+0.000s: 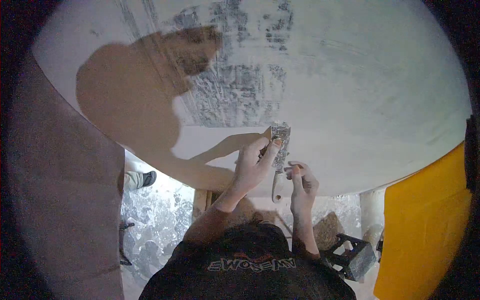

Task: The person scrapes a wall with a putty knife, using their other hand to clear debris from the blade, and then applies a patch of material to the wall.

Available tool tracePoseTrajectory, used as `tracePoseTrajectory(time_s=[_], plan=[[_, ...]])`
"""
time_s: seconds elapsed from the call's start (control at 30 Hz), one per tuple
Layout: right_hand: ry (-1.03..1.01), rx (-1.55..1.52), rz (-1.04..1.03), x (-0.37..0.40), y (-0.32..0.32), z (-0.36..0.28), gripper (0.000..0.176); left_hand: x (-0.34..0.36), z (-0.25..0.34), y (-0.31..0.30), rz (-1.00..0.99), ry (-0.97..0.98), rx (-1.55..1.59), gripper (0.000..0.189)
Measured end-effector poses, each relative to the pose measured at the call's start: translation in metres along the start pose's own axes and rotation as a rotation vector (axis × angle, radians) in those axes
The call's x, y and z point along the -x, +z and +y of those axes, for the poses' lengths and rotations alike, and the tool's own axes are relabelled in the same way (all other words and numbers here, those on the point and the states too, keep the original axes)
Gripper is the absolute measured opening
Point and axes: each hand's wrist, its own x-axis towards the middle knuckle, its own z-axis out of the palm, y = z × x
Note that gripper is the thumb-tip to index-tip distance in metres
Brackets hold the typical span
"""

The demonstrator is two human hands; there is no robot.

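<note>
My left hand (255, 162) is closed on the blade of a putty knife (281, 145), its thumb pressed on the flat metal. The blade is smeared with whitish plaster and points up toward the surface, while the pale handle hangs down with a hole near its end. Just right of the handle is my right hand (304, 184), fingers curled in and thumb against them; whether anything is between them is too small to tell. Beyond both hands spreads a large pale plastered surface (340, 125), with dark streaky patches in its upper middle.
A shadow falls across the surface's left part. At lower left, another person's shoe (149, 178) stands on the white-splattered floor (155, 212). A black crate (352, 257) sits at lower right, near a yellow sheet (425, 225). A brownish panel (75, 200) borders the left.
</note>
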Motion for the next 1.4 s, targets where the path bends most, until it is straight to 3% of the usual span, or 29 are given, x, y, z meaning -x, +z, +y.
tracePoseTrajectory(time_s=[0.07, 0.27, 0.37, 0.47, 0.53, 0.57, 0.6, 0.67, 0.7, 0.73, 0.97, 1.03, 1.2, 1.4], plan=[[-0.082, 0.014, 0.002, 0.001, -0.002, 0.005, 0.015, 0.000, -0.004, 0.003, 0.008, -0.013, 0.068, 0.036], [0.100, -0.143, 0.061, 0.002, 0.001, -0.005, 0.011, 0.000, -0.005, 0.002, -0.003, -0.032, 0.038, 0.036], [-0.063, -0.141, 0.184, 0.003, 0.008, -0.015, 0.015, 0.000, -0.006, 0.006, 0.012, 0.014, 0.055, 0.036], [-0.117, 0.031, -0.003, 0.004, -0.006, 0.010, 0.021, 0.000, -0.001, 0.001, 0.016, 0.076, 0.004, 0.037], [0.047, -0.096, -0.121, 0.006, -0.006, 0.013, 0.028, 0.002, 0.002, 0.003, 0.027, 0.041, 0.015, 0.037], [0.090, -0.289, -0.075, 0.009, 0.004, 0.014, 0.031, 0.002, 0.003, 0.003, 0.032, -0.001, 0.028, 0.037], [0.081, -0.291, -0.080, 0.013, 0.006, 0.012, 0.031, 0.002, 0.005, 0.003, 0.037, 0.008, 0.027, 0.037], [0.424, -0.613, -0.292, 0.023, 0.005, 0.000, 0.032, 0.003, 0.009, 0.001, 0.051, 0.030, 0.015, 0.037], [0.297, -0.386, -0.434, 0.022, 0.005, -0.011, 0.037, 0.004, 0.007, 0.005, 0.060, -0.005, 0.077, 0.036], [0.292, -0.387, -0.437, 0.023, 0.006, -0.014, 0.037, 0.003, 0.008, 0.004, 0.063, 0.000, 0.076, 0.036], [0.340, -0.446, -0.249, 0.029, 0.023, -0.019, 0.029, 0.002, 0.014, 0.003, 0.018, -0.016, 0.121, 0.035], [0.213, -0.312, -0.203, 0.029, 0.029, -0.019, 0.036, 0.002, 0.020, 0.003, 0.028, -0.021, 0.189, 0.035], [0.193, -0.249, -0.154, 0.030, 0.027, 0.008, 0.032, 0.003, 0.021, -0.004, -0.036, -0.043, 0.043, 0.033], [0.204, -0.336, -0.052, 0.030, 0.031, -0.001, 0.026, 0.002, 0.019, 0.004, 0.026, -0.072, 0.149, 0.035]])
